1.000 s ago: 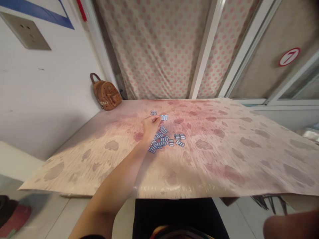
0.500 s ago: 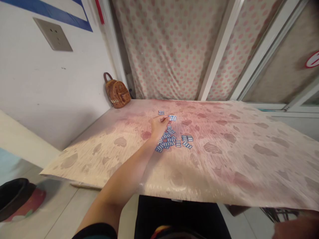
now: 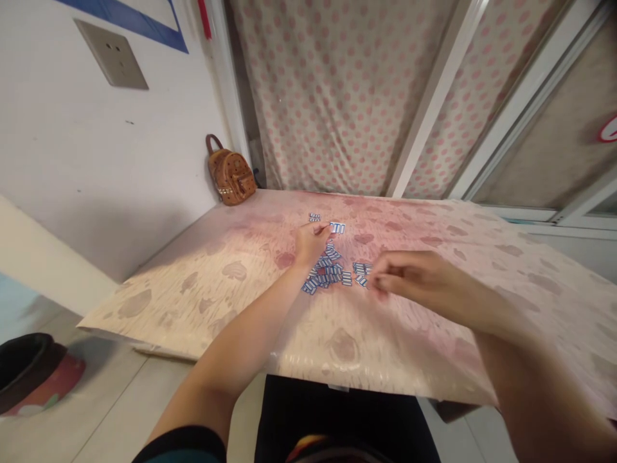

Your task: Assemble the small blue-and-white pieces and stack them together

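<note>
My left hand (image 3: 311, 244) is closed, pinching a small white card with blue stripes (image 3: 337, 228) between thumb and fingers, just above the table. Below that hand lies a loose pile of similar blue-and-white striped cards (image 3: 328, 275), partly hidden by my wrist. Behind my left fingers sits a small neat group of cards (image 3: 314, 217). To the right of the pile is another little group (image 3: 361, 270), partly covered by my right hand (image 3: 402, 273). The fingers of my right hand are curled and blurred by motion, so what they hold, if anything, does not show.
A patterned plastic cloth covers the table (image 3: 231, 302). Against the wall at its far left corner stands a small brown backpack (image 3: 234, 178). Behind the table hangs a dotted curtain (image 3: 332, 96). On the floor at left is a dark-rimmed pot (image 3: 45, 379).
My right hand has come in from the lower right to the right-hand group of cards. My left hand still holds its card in nearly the same place; the view has shifted slightly.
</note>
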Demonstrator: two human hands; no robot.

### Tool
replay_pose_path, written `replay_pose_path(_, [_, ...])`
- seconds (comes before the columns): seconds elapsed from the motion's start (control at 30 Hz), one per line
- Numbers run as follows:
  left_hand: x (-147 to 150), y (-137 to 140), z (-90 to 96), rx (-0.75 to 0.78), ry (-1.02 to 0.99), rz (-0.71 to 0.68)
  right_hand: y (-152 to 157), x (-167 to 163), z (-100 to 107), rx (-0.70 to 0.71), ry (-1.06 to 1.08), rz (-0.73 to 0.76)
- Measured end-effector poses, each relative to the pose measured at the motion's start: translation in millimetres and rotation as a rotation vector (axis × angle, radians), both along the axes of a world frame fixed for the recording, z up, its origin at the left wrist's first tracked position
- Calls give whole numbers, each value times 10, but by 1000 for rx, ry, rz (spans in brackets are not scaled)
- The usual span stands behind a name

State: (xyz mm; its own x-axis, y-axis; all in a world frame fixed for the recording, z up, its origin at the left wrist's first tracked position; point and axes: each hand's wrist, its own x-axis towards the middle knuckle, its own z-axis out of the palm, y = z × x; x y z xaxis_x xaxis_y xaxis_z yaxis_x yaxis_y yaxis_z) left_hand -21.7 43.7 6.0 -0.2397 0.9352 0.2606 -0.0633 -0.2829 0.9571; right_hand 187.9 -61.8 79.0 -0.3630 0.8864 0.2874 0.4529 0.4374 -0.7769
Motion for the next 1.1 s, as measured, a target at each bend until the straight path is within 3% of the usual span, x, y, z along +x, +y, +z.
replay_pose_path(0.03, [-2,9,-5,0,0,-1,96,-2,-36,-8,-154,106])
replay_pose_path(0.13, [-8,24,-13,-6,6,1,430,-16,-282,25,-506,22])
replay_pose_path(0.27, [-17,29,-31,19,28,-15,668,-50,-593,-8,-644,-24])
replay_pose_path(0.5, [-12,47,-62,27,20,-25,592,-122,-562,-128,-694,7])
replay_pose_path(0.67, [-7,49,-70,28,12,-26,593,-119,-574,-44,-731,4])
replay_pose_path(1.1, [36,-67,31,5,-39,-56,610,-83,-694,-32,-679,13])
